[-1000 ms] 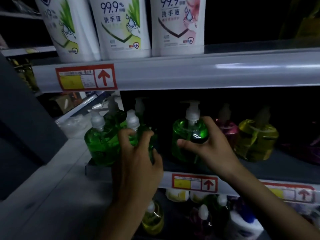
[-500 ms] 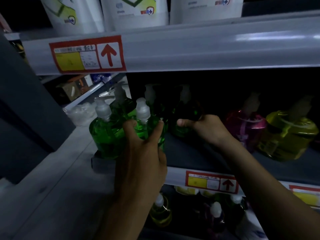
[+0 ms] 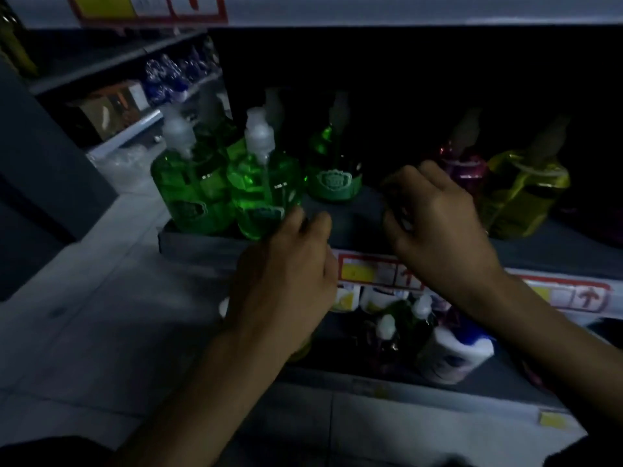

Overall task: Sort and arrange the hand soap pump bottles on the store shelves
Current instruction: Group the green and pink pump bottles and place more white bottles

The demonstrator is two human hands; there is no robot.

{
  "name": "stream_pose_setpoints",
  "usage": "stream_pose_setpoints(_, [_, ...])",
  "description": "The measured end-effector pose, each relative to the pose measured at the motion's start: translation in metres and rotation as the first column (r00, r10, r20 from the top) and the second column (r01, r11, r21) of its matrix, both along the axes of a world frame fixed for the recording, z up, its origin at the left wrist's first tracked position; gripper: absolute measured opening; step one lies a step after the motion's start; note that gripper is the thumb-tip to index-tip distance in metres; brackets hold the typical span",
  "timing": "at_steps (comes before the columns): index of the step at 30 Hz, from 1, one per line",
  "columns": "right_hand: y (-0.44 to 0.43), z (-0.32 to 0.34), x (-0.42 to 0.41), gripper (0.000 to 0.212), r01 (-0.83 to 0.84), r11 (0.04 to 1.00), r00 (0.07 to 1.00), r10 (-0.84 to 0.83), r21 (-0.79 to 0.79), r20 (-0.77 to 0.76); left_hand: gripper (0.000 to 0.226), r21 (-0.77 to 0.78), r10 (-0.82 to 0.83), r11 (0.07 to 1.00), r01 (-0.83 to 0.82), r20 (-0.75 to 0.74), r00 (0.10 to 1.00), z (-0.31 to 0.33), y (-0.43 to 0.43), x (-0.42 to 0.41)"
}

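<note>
Several green pump bottles stand at the left end of the middle shelf. The front pair are a left green bottle and a right green bottle. A third green bottle stands deeper in, in the dark. To the right stand a pink bottle and a yellow bottle. My left hand hovers at the shelf's front edge, its fingertips right beside the front right green bottle's base, gripping nothing. My right hand hangs loosely curled over the shelf front, left of the pink bottle, holding nothing.
A red-framed price tag runs along the shelf lip. The lower shelf holds a white bottle with a blue cap and small pump bottles. The upper shelf's edge overhangs closely. Pale floor lies to the left.
My right hand set a green bottle deeper on the shelf, let go and drew back. My left hand released the front green bottle and pulled back. The view tilted down.
</note>
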State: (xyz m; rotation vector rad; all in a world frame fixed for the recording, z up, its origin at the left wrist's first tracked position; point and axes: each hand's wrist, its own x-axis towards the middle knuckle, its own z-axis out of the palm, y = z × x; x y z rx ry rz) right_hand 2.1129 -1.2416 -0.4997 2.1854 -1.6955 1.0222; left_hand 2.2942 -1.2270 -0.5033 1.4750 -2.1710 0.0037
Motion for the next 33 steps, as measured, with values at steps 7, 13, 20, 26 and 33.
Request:
stream_pose_setpoints(7, [0.072, -0.063, -0.03, 0.008, 0.024, 0.876, 0.971, 0.094, 0.481, -0.219, 0.009, 0.404, -0.232, 0.9, 0.163, 0.129, 0.964, -0.084, 0.034, -0.026])
stream_pose_setpoints(13, [0.05, -0.106, -0.054, 0.048, 0.237, 0.668, 0.946, 0.006, 0.705, -0.324, 0.056, 0.571, -0.267, 0.774, 0.274, -0.097, 0.959, -0.145, 0.015, -0.072])
stream_pose_setpoints(20, [0.008, -0.137, -0.063, 0.049, 0.202, 0.567, 0.972, -0.016, 0.798, -0.234, 0.046, 0.653, -0.272, 0.701, 0.288, -0.129, 0.954, -0.181, -0.005, -0.104])
stream_pose_setpoints(26, [-0.004, -0.161, -0.061, 0.035, 0.221, 0.574, 0.974, -0.087, 0.789, -0.209, 0.03, 0.623, -0.101, 0.746, 0.237, -0.247, 0.964, -0.179, -0.009, -0.098])
stream_pose_setpoints(33, [0.008, -0.158, -0.054, 0.019, 0.102, 0.69, 0.976, 0.069, 0.716, -0.205, 0.032, 0.649, 0.08, 0.76, 0.032, -0.143, 0.987, -0.181, -0.027, -0.068])
